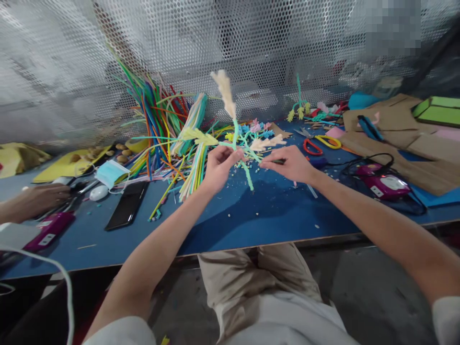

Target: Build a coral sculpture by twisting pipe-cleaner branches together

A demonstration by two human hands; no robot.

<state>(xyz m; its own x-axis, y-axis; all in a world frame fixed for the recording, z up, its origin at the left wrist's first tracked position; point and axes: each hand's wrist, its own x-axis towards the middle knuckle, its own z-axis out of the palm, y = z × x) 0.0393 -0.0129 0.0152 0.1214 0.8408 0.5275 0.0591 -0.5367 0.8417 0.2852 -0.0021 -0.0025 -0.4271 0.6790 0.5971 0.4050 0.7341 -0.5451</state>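
My left hand (223, 165) is closed, pinching a mint-green pipe-cleaner flower stem (235, 134) above the table. Fuzzy heads branch from the stem: a cream one (225, 93) upright, a pale yellow one (199, 137) to the left, and another cream one (268, 143) to the right. The stem's lower end (248, 177) hangs free below my fingers. Fingers of my right hand (287, 163) are pressed together around a slim dark tool (279, 161), its kind unclear. Their tips are close to a green side branch; whether they touch it I cannot tell.
Bundles of coloured pipe cleaners (154, 120) lie behind on the left. A phone (127, 205), a face mask (109, 173) and another person's hand (39, 199) are left. Scissors (313, 146), a magenta device (384, 182) and brown paper (395, 153) lie right. A perforated metal screen (251, 48) stands behind.
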